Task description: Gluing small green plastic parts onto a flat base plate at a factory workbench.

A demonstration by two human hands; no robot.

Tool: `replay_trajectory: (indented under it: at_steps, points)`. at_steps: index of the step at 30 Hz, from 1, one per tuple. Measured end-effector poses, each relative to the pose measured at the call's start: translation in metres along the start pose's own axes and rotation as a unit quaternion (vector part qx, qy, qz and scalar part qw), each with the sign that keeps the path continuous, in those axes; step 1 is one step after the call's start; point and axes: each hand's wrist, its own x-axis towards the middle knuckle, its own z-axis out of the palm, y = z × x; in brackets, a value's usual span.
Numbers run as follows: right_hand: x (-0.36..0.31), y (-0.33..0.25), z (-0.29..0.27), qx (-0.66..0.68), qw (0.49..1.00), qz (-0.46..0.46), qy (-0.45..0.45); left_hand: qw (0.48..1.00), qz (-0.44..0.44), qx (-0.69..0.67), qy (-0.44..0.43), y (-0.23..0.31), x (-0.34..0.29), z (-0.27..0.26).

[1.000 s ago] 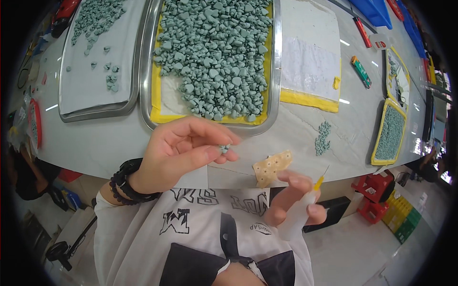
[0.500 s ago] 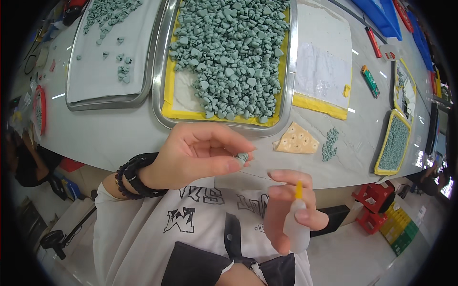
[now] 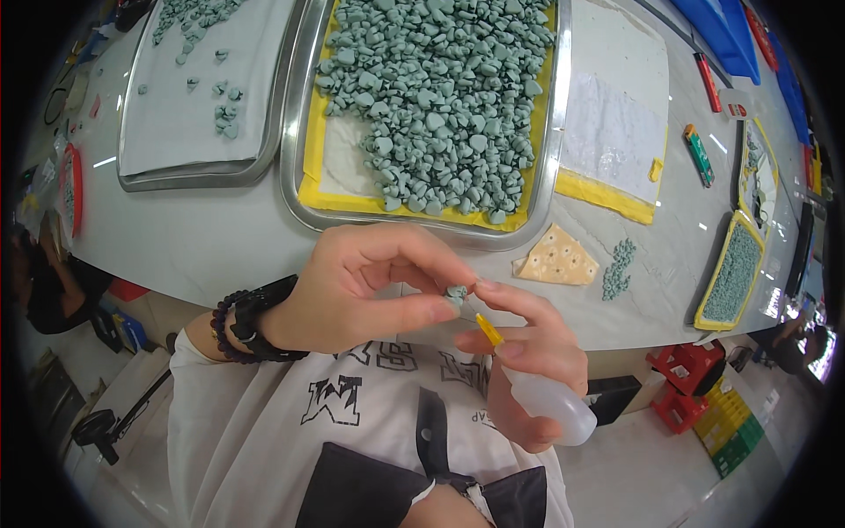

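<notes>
Between the thumb and fingertips of my left hand (image 3: 374, 282) is a small grey-green piece (image 3: 456, 294). My right hand (image 3: 537, 361) grips a translucent white squeeze bottle (image 3: 554, 408) with a yellow nozzle (image 3: 488, 329). The bottle lies tilted, its nozzle tip just below and right of the piece, apparently not touching it. My right index fingertip reaches up to the left fingertips. Beyond my hands stands a metal tray (image 3: 295, 195) lined with yellow-edged paper, heaped with similar grey-green pieces (image 3: 440, 114).
At the left, another metal tray (image 3: 198, 179) carries scattered pieces on white paper. A patterned cloth (image 3: 558, 257) and a small pile of tiny green bits (image 3: 619, 268) lie right of my hands. Farther right are a green cutter-like tool (image 3: 699, 156), a red pen (image 3: 708, 82) and a yellow-rimmed tray (image 3: 701, 308).
My right hand has moved up and left toward my left hand. The bottle has tipped from upright to slanting, its nozzle now near the piece. The left hand keeps its hold.
</notes>
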Motion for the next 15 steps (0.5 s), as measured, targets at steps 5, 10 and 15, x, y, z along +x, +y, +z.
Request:
replay_trajectory:
  at_steps: [5, 10, 15]
  points:
    - [0.001, -0.001, -0.002, -0.004, 1.0, 0.01, -0.003, 1.0, 0.0, 0.018, 0.0, 0.0, 0.0, -0.001]
    - [-0.002, -0.001, -0.011, 0.017, 0.995, 0.055, -0.083, 1.0, 0.002, 0.021, 0.0, -0.001, 0.001, -0.001]
    - [-0.003, 0.004, -0.01, 0.001, 0.996, 0.01, -0.088, 1.0, -0.008, 0.019, 0.002, -0.001, 0.0, -0.001]
